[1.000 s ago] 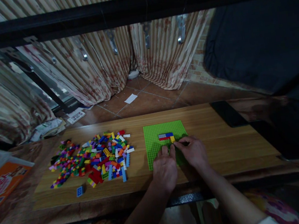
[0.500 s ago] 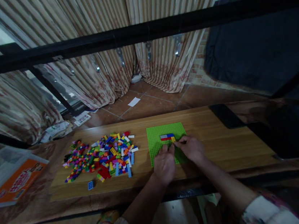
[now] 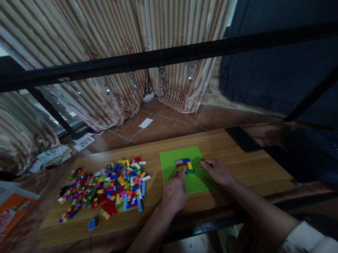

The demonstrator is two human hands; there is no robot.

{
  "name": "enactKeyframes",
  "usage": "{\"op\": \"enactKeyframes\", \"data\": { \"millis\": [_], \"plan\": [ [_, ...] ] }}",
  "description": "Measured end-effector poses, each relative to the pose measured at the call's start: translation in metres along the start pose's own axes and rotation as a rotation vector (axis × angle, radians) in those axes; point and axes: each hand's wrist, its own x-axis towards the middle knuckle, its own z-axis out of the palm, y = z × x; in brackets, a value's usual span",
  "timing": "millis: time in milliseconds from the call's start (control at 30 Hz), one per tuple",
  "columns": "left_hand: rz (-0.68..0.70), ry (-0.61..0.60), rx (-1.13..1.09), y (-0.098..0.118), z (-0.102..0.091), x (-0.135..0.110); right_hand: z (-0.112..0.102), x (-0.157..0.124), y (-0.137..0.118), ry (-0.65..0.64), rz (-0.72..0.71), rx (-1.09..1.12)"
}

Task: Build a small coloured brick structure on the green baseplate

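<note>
On the green studded baseplate (image 3: 199, 182) sits a small build: a grey brick (image 3: 178, 162), a blue brick (image 3: 186, 160), a red brick (image 3: 181, 165), a yellow brick (image 3: 190, 165) and a dark green brick (image 3: 190, 172). My left hand (image 3: 175, 189) rests over the plate's left part, its index finger stretched out to the build's lower left side; it shows nothing held. My right hand (image 3: 219, 172) is over the plate's right edge, apart from the build. Its thumb and index finger are pinched together, possibly around something small and dark that I cannot make out.
Loose coloured bricks (image 3: 102, 188) lie heaped on the wooden board (image 3: 221, 149) to the left. One blue brick (image 3: 91, 224) lies apart near the front edge. A black phone (image 3: 243, 138) is at the right, and a clear box with an orange label (image 3: 7, 214) at far left.
My right hand has drawn away from the build to the right. My left hand has shifted back, and the dark green brick below the yellow one now shows. The camera view has tilted.
</note>
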Motion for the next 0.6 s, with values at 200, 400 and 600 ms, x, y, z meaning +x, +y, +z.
{"op": "enactKeyframes", "data": {
  "millis": [200, 400, 600],
  "plan": [
    [-0.160, 0.090, -0.089, 0.000, -0.016, -0.003, -0.004, 0.001, -0.023, 0.049, -0.057, 0.083],
    [-0.225, 0.081, 0.004, 0.000, -0.036, -0.009, 0.007, -0.005, -0.034, -0.147, -0.315, -0.002],
    [-0.240, 0.143, 0.072, -0.012, -0.048, -0.011, 0.015, -0.005, -0.019, -0.219, -0.377, -0.163]
  ]
}}
